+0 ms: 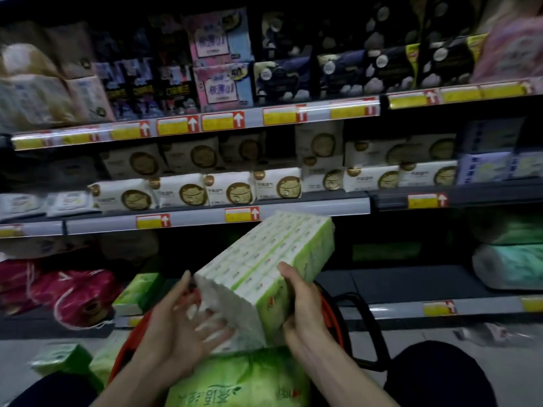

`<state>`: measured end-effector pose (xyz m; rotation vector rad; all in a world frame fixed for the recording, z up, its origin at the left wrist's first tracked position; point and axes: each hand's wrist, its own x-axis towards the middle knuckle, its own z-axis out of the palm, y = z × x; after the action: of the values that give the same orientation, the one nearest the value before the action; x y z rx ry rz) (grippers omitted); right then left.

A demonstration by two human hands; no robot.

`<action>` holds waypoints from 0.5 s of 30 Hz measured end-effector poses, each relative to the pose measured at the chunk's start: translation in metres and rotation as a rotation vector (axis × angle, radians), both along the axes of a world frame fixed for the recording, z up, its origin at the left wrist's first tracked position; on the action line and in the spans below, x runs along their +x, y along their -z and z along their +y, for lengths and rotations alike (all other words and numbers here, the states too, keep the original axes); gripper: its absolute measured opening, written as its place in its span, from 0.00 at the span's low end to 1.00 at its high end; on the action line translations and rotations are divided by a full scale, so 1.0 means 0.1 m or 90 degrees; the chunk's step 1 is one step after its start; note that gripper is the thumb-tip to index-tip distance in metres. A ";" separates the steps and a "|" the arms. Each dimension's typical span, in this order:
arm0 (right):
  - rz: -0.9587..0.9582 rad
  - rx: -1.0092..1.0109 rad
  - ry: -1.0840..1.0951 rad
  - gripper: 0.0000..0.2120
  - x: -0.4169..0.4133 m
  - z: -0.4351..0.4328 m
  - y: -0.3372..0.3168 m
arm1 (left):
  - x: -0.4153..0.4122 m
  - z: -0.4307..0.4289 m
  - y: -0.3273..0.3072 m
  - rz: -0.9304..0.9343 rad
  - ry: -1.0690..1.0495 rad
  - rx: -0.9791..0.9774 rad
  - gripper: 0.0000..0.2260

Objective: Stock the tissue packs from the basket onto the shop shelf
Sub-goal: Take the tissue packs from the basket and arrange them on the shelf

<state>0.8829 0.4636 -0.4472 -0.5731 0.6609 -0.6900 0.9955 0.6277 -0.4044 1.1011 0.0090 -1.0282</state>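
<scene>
Tissue pack (264, 254): blocky, glossy film; right hand (305, 312) grips.

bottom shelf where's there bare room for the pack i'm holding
Bare dark stretch of the bottom shelf, between the shelved green pack at left and the pale green rolls at right. Red packs crowd its left end.

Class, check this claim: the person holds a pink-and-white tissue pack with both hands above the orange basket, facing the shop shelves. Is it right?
Not quite. The head view shows that the tissue pack is green and white, not pink and white. The rest stands: the left hand and right hand hold it above the orange basket, facing the shop shelves.
</scene>
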 end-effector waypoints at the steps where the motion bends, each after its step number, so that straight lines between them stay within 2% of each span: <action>1: 0.004 0.017 0.033 0.34 -0.04 -0.01 0.03 | -0.14 -0.08 0.00 0.025 0.028 0.002 0.28; 4: 0.006 0.070 0.121 0.31 -0.16 -0.06 0.11 | -0.49 -0.45 -0.05 0.028 0.092 0.015 0.29; 11: 0.058 0.121 0.256 0.39 -0.33 -0.21 0.15 | -0.79 -1.16 0.11 -0.114 0.116 0.124 0.19; 13: 0.064 0.112 0.265 0.40 -0.39 -0.36 0.12 | -0.83 -1.32 0.22 -0.106 0.115 0.133 0.21; 15: 0.095 0.087 0.258 0.35 -0.55 -0.54 0.05 | -0.83 -1.50 0.28 -0.093 0.118 0.123 0.23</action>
<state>0.8282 0.4099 -0.4522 -0.3676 0.9709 -0.9774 0.9127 0.4775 -0.4328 1.3713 -0.1144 -1.1274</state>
